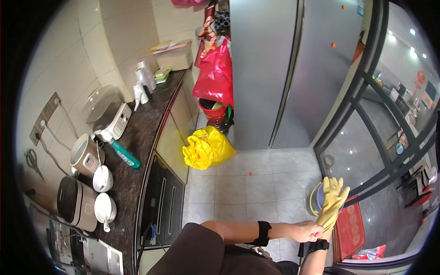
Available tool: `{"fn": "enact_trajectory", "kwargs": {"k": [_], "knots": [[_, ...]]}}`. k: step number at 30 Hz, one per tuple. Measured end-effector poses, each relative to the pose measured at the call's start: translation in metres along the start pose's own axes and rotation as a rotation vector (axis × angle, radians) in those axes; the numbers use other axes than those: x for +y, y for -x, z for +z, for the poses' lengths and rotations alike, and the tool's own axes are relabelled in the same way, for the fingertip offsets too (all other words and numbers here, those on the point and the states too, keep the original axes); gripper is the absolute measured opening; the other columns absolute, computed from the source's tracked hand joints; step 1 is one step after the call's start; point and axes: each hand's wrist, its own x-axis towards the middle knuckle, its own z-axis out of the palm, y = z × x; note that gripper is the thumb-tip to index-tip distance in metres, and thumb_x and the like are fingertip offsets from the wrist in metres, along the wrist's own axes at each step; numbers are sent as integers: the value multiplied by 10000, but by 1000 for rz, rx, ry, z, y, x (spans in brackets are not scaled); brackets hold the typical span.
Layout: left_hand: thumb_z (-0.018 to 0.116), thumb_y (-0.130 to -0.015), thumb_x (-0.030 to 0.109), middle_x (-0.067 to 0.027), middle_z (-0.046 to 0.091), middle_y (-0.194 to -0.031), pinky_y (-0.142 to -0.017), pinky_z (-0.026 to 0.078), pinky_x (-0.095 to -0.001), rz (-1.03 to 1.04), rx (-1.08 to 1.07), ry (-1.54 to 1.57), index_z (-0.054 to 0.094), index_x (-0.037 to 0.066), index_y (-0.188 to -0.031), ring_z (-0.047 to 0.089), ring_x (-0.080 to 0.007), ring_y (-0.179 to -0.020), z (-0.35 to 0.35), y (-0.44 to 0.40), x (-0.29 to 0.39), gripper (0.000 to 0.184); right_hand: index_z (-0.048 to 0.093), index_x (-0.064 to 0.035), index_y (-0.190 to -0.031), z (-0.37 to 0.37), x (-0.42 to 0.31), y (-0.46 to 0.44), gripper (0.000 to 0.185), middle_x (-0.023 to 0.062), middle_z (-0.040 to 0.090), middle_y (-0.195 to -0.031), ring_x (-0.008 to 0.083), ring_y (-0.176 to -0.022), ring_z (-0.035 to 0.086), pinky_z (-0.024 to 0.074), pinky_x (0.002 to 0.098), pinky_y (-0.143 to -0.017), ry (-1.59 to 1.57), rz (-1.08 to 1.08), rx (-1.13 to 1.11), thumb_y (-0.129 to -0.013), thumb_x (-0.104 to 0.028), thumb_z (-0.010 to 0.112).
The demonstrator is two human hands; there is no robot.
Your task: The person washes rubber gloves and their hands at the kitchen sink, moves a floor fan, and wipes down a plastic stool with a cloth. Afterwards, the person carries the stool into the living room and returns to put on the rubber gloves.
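Observation:
A yellow rubber glove (333,206) covers my right hand (335,195), its fingers spread and pointing up. My left hand (308,231) is bare and closed on the glove's cuff at the right wrist. Dark bands are around both forearms. Just behind the gloved hand, a bucket (316,199) with a yellow rim stands on the floor, partly hidden by the glove.
A dark counter (133,156) at the left holds a rice cooker (85,156), white bowls and a green bottle (123,153). On the floor is a yellow bag (208,147). A grey fridge (266,73) stands ahead; a glass door (366,137) and red mat (350,229) are right.

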Motion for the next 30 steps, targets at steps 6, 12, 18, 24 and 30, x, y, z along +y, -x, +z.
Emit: {"fn": "enact_trajectory", "kwargs": {"k": [6,12,18,24,30], "knots": [[609,-698,43,-32,458,-592,-529,361,-316,33,90,-25,447,55,-726,459,-151,-571,-37,1,-14,164,479,-20,-1106,7,-6,-11,335,83,562,-1031,179,-897,562,485,281,-736,52,-40,-47,-779,-29,551],[571,-676,53,-91,516,-716,-593,387,-383,88,326,-531,462,58,-794,524,-288,-703,-64,-13,-2,160,469,-19,-1128,34,-21,-29,359,85,555,-1052,180,-915,557,480,282,-751,-11,-77,-91,-778,-23,550],[590,-646,38,-133,513,-820,-664,408,-397,-71,517,-390,461,36,-865,524,-320,-799,-57,-16,12,255,458,-19,-1150,41,-19,-31,384,88,549,-1073,181,-934,551,475,283,-766,-49,-95,-117,-777,-18,548],[620,-611,34,-165,569,-813,-668,436,-392,-31,338,-416,556,17,-866,561,-318,-804,-62,-32,-13,264,448,-18,-1172,50,-26,-37,408,90,542,-1094,182,-952,545,470,284,-781,-89,-105,-120,-776,-12,546],[599,-662,35,-165,543,-719,-628,417,-353,-15,162,-130,512,-13,-805,555,-274,-714,-62,-33,-15,174,339,10,-1267,11,-8,-50,463,111,430,-1245,224,-1097,446,385,308,-918,112,-100,-194,-868,-179,477]]}}
